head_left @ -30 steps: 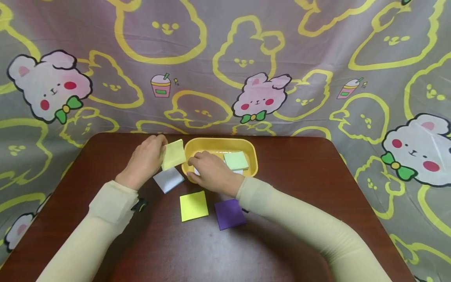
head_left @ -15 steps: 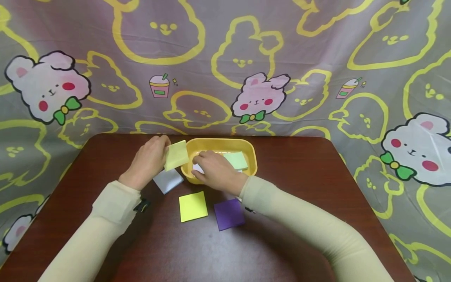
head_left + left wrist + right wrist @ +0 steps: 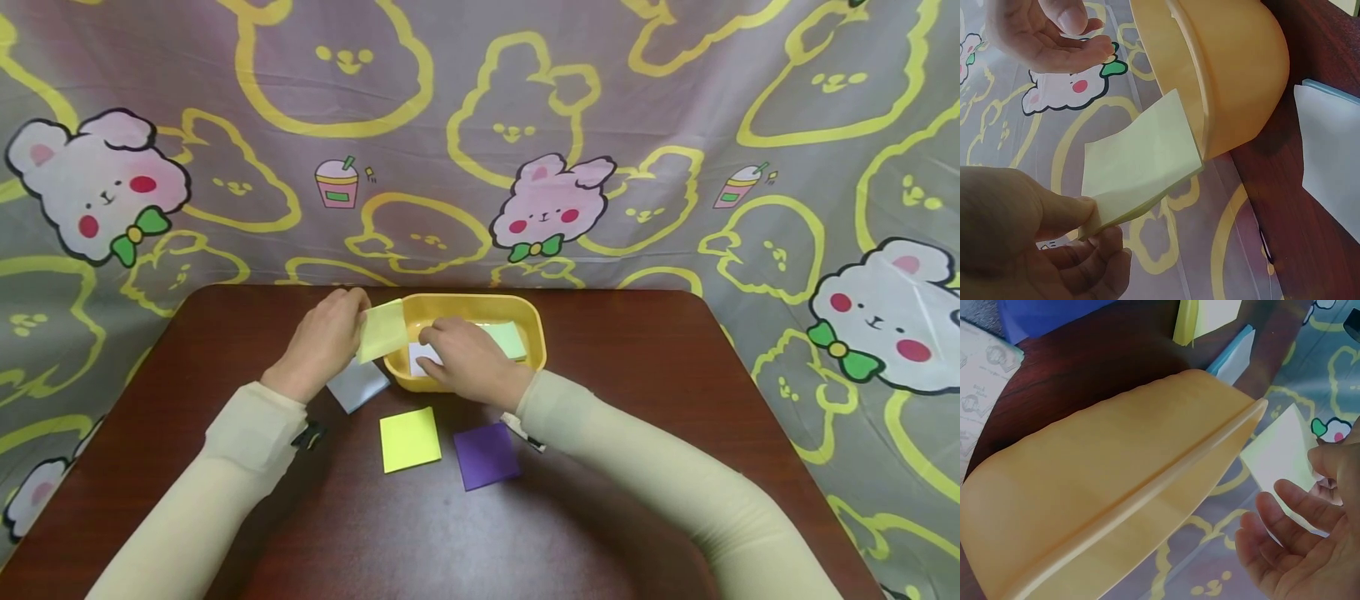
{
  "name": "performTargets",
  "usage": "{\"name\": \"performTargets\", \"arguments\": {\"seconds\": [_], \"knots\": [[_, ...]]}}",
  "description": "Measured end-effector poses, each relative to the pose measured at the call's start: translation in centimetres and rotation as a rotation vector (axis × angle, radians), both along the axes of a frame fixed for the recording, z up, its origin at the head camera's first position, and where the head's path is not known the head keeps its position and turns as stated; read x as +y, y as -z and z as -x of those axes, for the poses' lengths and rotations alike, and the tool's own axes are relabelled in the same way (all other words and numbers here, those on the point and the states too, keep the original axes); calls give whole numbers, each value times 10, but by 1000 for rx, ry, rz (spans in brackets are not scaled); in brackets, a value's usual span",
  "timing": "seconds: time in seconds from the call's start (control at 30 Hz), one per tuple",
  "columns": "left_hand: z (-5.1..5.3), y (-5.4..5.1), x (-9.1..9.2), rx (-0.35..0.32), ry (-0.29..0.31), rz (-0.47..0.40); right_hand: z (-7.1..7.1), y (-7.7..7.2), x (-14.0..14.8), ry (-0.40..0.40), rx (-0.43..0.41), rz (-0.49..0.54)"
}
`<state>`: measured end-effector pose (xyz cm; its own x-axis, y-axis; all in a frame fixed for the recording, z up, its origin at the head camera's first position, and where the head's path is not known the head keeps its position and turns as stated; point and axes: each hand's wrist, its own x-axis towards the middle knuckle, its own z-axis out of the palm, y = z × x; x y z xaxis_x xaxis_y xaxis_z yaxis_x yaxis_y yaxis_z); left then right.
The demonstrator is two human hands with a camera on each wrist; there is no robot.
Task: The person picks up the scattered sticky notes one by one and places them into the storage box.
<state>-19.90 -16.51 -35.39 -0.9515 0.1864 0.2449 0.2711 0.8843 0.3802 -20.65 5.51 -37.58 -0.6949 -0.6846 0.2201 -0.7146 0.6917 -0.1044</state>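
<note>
My left hand (image 3: 322, 342) pinches a pale yellow sticky note pad (image 3: 382, 331) between thumb and fingers. The left wrist view has that pad (image 3: 1141, 162) tilted in the air beside the rim of a yellow tray (image 3: 1241, 69). Over the tray (image 3: 480, 297) is my right hand (image 3: 472, 358), its fingers loosely bent and holding nothing; the right wrist view gives these fingers (image 3: 1294, 500) apart. Inside the tray lie a white pad (image 3: 421, 358), partly covered by the right hand, and a light green pad (image 3: 507, 339).
On the brown table (image 3: 450, 542), a white pad with a bluish edge (image 3: 356, 386) lies just left of the tray. A bright yellow pad (image 3: 410, 439) and a purple pad (image 3: 486, 456) lie in front. A patterned cloth (image 3: 420, 125) hangs behind.
My left hand has shifted right with the pale yellow pad, up to the tray's left rim. My right hand has drawn slightly right, uncovering more of the white pad in the tray.
</note>
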Motion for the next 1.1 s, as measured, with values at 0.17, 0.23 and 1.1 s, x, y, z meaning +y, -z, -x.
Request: {"name": "performTargets", "arguments": {"seconds": [0.17,0.23,1.1], "knots": [[0,0,3,-7,0,2,2,0,4,6,2,4],[1,0,4,-10,2,1,3,1,5,10,6,2],[12,8,20,-43,8,14,9,1,19,28,-21,26]]}}
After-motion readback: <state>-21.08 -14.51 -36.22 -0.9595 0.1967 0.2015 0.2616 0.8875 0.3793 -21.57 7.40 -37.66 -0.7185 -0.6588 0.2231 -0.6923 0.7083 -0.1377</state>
